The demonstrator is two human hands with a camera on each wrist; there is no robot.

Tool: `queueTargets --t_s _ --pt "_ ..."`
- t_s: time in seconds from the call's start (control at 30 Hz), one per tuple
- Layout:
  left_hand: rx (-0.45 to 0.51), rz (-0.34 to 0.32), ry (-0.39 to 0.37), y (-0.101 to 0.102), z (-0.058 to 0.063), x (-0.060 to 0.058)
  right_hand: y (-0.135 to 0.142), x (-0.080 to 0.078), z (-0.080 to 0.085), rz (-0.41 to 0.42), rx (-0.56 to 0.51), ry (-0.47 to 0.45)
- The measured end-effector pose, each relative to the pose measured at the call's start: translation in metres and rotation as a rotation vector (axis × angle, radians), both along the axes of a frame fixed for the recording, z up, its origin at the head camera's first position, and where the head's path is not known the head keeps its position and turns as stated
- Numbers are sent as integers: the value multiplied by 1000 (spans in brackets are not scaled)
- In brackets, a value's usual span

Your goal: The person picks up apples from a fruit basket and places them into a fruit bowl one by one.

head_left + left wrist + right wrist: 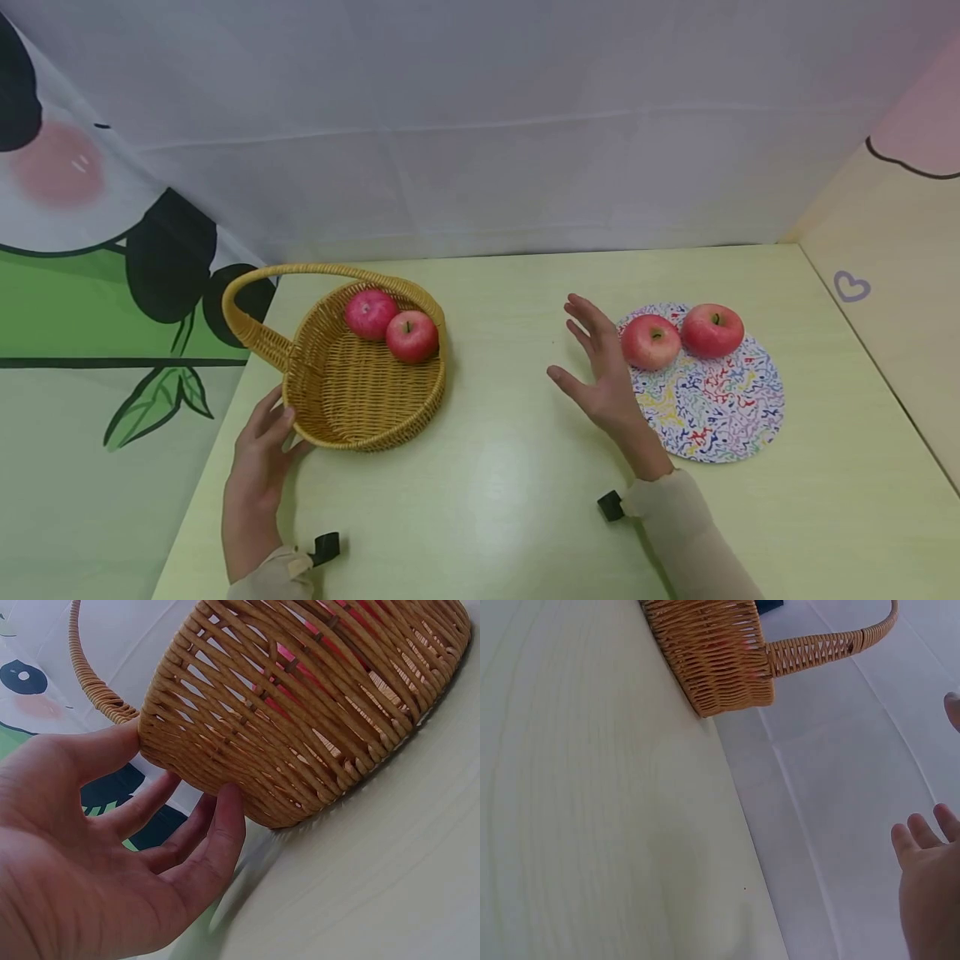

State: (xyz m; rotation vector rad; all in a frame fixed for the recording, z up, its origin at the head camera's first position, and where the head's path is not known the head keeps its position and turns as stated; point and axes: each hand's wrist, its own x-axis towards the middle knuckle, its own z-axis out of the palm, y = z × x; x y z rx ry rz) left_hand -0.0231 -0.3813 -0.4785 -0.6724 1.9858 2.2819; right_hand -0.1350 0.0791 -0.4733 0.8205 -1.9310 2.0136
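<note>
A round wicker basket [360, 442] with an arched handle sits at the left of the table. Inside it lie a red apple [412, 337] and a darker pink round fruit [371, 314]. My left hand [258, 467] touches the basket's left side; in the left wrist view its fingertips [231, 799] rest on the woven wall and at the rim. My right hand [603, 375], fingers spread and holding nothing, hovers left of a patterned round plate [716, 417]. On that plate are two more apples, one nearer the hand [651, 342] and one behind [712, 331].
The pale table [495, 467] ends at a white cloth backdrop [480, 192]. Low printed panels [885, 333] stand along its right and left sides. The basket's handle [330, 269] leans out over the left edge.
</note>
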Motion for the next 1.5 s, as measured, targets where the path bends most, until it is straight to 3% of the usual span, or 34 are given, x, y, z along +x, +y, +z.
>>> queueTargets --t_s 0.2,0.37,0.9,1.23,1.5 --pt "2 -2 5 1 1 -1 -12 0 0 120 59 53" --pt "-15 -4 11 3 -1 -1 -25 2 -4 169 100 91" --pt "6 -5 41 1 -4 1 -85 25 5 314 282 65" --pt "4 -5 45 2 -1 3 -124 37 18 402 341 -73" --pt "0 -7 42 1 -1 2 -155 41 27 291 316 -220"
